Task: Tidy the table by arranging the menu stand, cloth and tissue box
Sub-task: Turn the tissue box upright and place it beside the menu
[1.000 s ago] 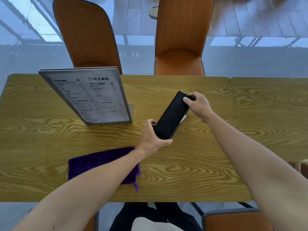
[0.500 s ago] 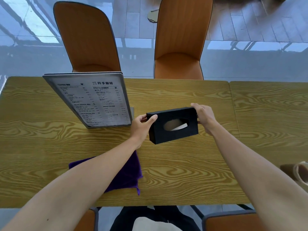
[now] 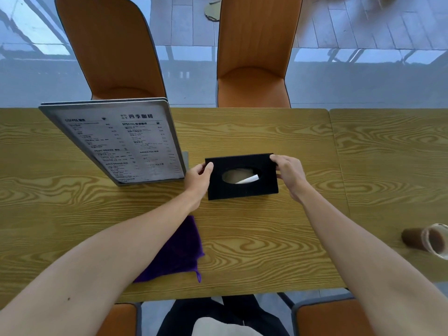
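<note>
A black tissue box with an oval slot and a white tissue showing lies at the middle of the wooden table. My left hand grips its left end and my right hand grips its right end. The slot faces up towards me. Just left of the box stands the menu stand, tilted back with its printed side facing me. A purple cloth lies near the front edge, partly hidden under my left forearm.
Two orange chairs stand behind the far edge of the table. A glass of dark drink sits at the right edge of view. A second table adjoins on the right. More orange chair seats show below the front edge.
The tissue box was turned from a diagonal, slot-hidden pose to lie crosswise with its slot up, beside the menu stand. My left hand shifted from its near end to its left end.
</note>
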The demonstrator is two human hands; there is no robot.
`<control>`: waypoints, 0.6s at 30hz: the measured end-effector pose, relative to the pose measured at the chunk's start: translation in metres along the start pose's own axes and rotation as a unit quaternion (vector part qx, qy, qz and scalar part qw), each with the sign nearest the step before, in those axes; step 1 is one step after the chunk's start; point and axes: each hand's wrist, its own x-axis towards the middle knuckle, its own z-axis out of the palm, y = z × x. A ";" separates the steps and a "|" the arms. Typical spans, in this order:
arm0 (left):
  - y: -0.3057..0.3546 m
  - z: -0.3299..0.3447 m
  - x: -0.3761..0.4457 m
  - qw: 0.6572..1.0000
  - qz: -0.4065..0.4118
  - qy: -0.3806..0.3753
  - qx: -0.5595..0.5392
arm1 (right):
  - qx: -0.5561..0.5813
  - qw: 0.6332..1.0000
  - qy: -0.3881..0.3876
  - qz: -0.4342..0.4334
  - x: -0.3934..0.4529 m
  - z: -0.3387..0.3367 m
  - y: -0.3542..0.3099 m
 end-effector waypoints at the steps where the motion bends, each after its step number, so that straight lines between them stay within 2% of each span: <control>1: 0.000 0.000 0.000 1.000 0.002 -0.011 -0.002 | -0.003 1.000 -0.004 -0.002 0.001 0.001 0.002; 6: -0.002 -0.001 0.000 0.999 0.002 -0.042 -0.015 | -0.020 1.000 -0.009 -0.003 -0.004 0.004 0.004; 12: -0.008 -0.002 -0.002 0.999 -0.018 0.034 0.028 | -0.021 1.000 0.013 0.006 -0.011 0.011 0.011; 18: -0.015 0.000 -0.002 0.999 -0.008 0.044 0.016 | -0.024 0.998 0.049 0.028 -0.015 0.013 0.024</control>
